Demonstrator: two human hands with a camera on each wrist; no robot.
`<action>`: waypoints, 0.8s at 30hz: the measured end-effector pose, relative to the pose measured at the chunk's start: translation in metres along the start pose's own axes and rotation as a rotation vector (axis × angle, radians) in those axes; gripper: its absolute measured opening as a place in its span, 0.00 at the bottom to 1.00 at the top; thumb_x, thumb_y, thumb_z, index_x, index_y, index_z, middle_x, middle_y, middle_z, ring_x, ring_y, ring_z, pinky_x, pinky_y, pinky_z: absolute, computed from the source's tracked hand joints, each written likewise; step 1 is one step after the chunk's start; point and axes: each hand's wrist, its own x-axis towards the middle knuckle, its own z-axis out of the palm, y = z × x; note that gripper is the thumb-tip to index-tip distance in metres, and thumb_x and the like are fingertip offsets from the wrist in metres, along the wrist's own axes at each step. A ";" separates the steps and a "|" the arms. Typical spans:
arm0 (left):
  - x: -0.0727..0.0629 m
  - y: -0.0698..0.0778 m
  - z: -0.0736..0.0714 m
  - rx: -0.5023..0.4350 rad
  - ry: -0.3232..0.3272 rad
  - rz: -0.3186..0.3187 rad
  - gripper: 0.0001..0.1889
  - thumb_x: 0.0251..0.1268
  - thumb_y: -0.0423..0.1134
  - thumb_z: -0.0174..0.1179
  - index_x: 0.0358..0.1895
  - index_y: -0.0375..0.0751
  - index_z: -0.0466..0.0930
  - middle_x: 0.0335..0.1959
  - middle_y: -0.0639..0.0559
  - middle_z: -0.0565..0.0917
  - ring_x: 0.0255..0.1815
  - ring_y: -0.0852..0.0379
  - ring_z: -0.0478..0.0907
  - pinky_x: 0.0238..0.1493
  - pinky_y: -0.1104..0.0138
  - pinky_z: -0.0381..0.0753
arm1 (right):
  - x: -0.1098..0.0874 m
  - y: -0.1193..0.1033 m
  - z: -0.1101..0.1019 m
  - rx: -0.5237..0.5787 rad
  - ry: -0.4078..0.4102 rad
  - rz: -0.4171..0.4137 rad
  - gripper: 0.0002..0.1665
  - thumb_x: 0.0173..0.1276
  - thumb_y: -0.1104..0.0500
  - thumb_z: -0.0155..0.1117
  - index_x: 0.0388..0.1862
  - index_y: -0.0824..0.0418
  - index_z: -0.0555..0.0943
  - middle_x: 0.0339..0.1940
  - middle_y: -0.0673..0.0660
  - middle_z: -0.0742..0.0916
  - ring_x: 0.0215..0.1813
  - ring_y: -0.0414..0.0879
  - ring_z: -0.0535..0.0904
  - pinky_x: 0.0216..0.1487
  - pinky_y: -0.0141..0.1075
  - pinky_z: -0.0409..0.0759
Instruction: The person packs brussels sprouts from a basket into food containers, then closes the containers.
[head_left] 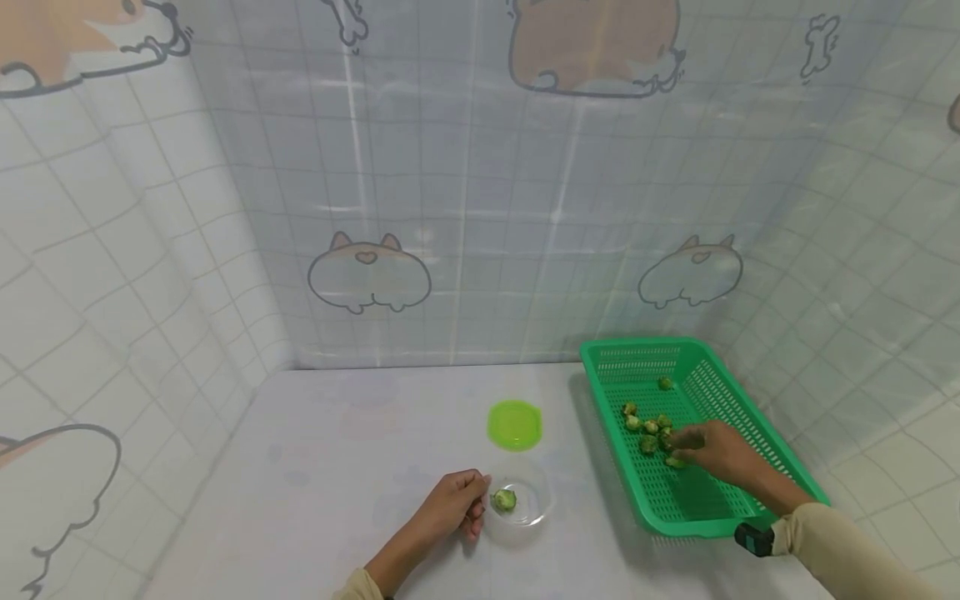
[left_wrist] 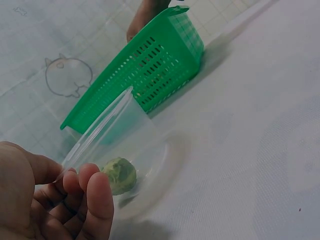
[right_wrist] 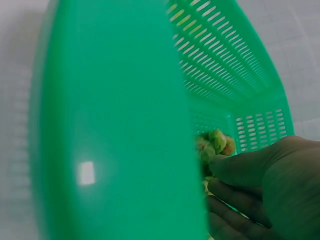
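Note:
My left hand [head_left: 453, 502] pinches the rim of a clear plastic bowl [head_left: 536, 510] between thumb and fingers. One Brussels sprout [head_left: 504, 500] lies in the bowl; the left wrist view shows this sprout [left_wrist: 120, 176] through the clear wall. Down inside a green basket [head_left: 645, 508], my right hand [head_left: 716, 452] has its fingertips at a cluster of Brussels sprouts [head_left: 648, 445]. In the right wrist view, the thumb and fingers [right_wrist: 240, 167] come close around the sprouts [right_wrist: 214, 142]; I cannot tell if one is gripped. The basket's near wall [right_wrist: 125, 125] hides part of the cluster.
Behind the bowl lies a bright green round lid [head_left: 514, 425] on the white table surface [head_left: 360, 467]. A single sprout [head_left: 665, 383] sits apart near the basket's far end. Tiled-pattern sheeting [head_left: 465, 192] with dog drawings rises along the back and sides.

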 end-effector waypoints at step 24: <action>0.001 0.001 0.001 0.012 -0.010 0.005 0.21 0.80 0.47 0.51 0.32 0.32 0.73 0.21 0.53 0.73 0.16 0.59 0.74 0.17 0.70 0.79 | 0.004 0.018 0.004 -0.073 -0.049 -0.032 0.18 0.61 0.65 0.73 0.49 0.72 0.84 0.45 0.68 0.87 0.43 0.61 0.85 0.36 0.42 0.85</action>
